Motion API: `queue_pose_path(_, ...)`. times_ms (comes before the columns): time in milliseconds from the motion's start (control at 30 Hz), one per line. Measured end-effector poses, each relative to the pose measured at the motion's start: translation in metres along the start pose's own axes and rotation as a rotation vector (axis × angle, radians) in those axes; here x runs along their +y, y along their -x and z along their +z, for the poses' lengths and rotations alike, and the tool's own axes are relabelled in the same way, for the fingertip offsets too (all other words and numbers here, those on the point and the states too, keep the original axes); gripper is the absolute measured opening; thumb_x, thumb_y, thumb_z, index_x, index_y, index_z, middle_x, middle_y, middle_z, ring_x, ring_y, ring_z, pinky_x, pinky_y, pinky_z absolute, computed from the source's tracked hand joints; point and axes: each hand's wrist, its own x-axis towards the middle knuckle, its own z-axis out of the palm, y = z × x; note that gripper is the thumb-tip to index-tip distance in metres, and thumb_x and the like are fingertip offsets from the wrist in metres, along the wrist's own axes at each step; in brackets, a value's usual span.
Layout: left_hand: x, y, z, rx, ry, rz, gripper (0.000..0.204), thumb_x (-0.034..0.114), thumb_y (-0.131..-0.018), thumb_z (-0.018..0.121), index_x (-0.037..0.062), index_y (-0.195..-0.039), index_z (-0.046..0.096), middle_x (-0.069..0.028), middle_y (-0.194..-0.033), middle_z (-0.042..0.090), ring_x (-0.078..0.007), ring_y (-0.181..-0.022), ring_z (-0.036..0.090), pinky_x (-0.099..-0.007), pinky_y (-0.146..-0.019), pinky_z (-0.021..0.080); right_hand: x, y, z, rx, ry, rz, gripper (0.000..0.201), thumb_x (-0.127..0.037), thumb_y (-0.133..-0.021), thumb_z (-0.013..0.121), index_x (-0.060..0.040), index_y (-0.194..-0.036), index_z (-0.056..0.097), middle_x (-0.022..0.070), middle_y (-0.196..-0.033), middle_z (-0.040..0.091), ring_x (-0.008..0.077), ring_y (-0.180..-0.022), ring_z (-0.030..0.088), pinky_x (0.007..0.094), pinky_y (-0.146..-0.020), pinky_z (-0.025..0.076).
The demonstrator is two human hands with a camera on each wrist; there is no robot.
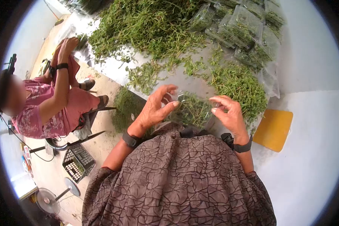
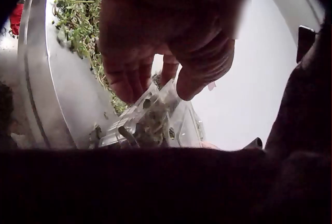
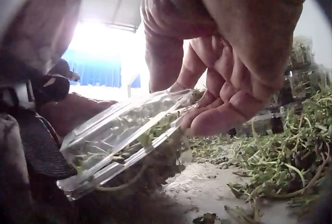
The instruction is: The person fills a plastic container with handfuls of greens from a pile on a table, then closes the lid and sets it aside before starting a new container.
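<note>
A clear plastic clamshell box filled with leafy green sprigs is held between both hands at the table's near edge, close to the body. My left hand pinches one end of it, thumb on the near side; the left wrist view shows the fingertips at a corner of the clear plastic. At the other end, my right hand grips the box with thumb and bent fingers. In the right wrist view the box is tilted, its lid lying over the sprigs and a stem poking out at the seam.
A big heap of greens covers the far table, with a smaller pile at right. Filled boxes are stacked at far right. A yellow stool seat, a black crate, a fan and a seated person surround the table.
</note>
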Motion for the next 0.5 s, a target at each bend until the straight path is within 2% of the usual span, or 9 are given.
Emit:
queue_pose_path(33, 0.003, 0.0, -0.003, -0.027, -0.021, 0.028, 0.043, 0.022, -0.09, 0.063, 0.0038, -0.128, 0.054, -0.0085, -0.105, 0.056, -0.0164, -0.092, 0.055, -0.0319, -0.084, 0.048, -0.002, 0.0, 0.001, -0.01, 0.0, 0.0, 0.03, -0.001, -0.079, 0.066, 0.0008, -0.11, 0.066, 0.0088, -0.102, 0.064, 0.0149, -0.083, 0.061, 0.0266, -0.073, 0.052)
queue_pose_path(167, 0.002, -0.003, -0.008, -0.063, -0.019, 0.017, 0.036, 0.023, -0.091, 0.063, 0.0034, -0.121, 0.058, -0.0081, -0.105, 0.056, -0.0172, -0.095, 0.054, -0.0316, -0.084, 0.047, -0.008, 0.002, 0.002, -0.012, 0.002, -0.002, 0.03, 0.0, -0.079, 0.064, 0.0012, -0.109, 0.066, 0.0097, -0.103, 0.064, 0.0158, -0.084, 0.062, 0.0267, -0.073, 0.053)
queue_pose_path(267, -0.005, -0.006, -0.007, -0.071, -0.03, 0.083, 0.029, 0.023, -0.092, 0.061, 0.0024, -0.112, 0.061, -0.0088, -0.104, 0.056, -0.019, -0.094, 0.054, -0.0316, -0.082, 0.046, -0.01, 0.003, 0.002, -0.022, 0.022, -0.016, 0.03, 0.0, -0.079, 0.064, 0.0011, -0.109, 0.066, 0.01, -0.105, 0.064, 0.0159, -0.084, 0.062, 0.0267, -0.072, 0.053)
queue_pose_path(333, -0.001, -0.009, -0.006, -0.076, -0.153, 0.106, 0.024, 0.021, -0.092, 0.06, 0.0007, -0.105, 0.062, -0.0096, -0.102, 0.056, -0.0202, -0.089, 0.054, -0.0316, -0.078, 0.046, -0.011, 0.003, 0.002, -0.024, 0.036, -0.019, 0.031, 0.0, -0.079, 0.064, 0.001, -0.11, 0.066, 0.0101, -0.105, 0.064, 0.0159, -0.084, 0.062, 0.0268, -0.071, 0.053)
queue_pose_path(500, -0.003, -0.007, -0.004, -0.029, -0.168, 0.2, 0.026, 0.022, -0.092, 0.06, 0.0019, -0.108, 0.061, -0.0091, -0.099, 0.057, -0.0199, -0.082, 0.053, -0.0321, -0.075, 0.046, -0.014, 0.008, 0.003, -0.009, 0.067, -0.027, 0.033, 0.001, -0.078, 0.066, -0.0005, -0.111, 0.065, 0.0102, -0.107, 0.064, 0.0157, -0.081, 0.062, 0.0275, -0.067, 0.052)
